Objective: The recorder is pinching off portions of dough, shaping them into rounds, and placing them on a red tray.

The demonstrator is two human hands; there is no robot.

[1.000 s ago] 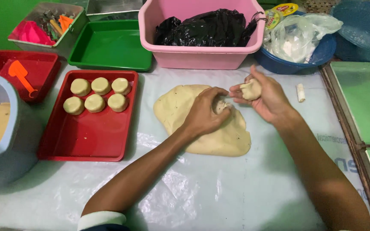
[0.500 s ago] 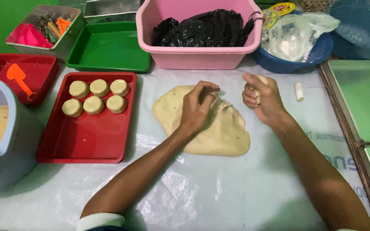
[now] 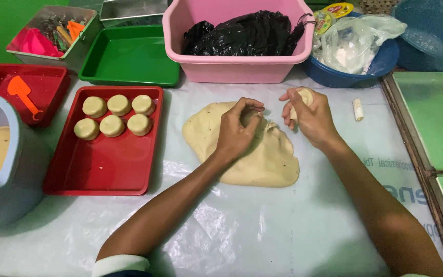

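Plastic sheeting covers the desk, where a flattened slab of pale dough lies beside a red rectangular tray carrying six round dough pucks. From the head view, the left hand is curled knuckles-up over the slab's upper edge, fingers pinching dough; pinching cleanly at the edge should keep portions even. The right hand, wrist cocked, is clenched around a small dough lump above the desk.

Pale cream dough; red tray; pink tub; green tray.
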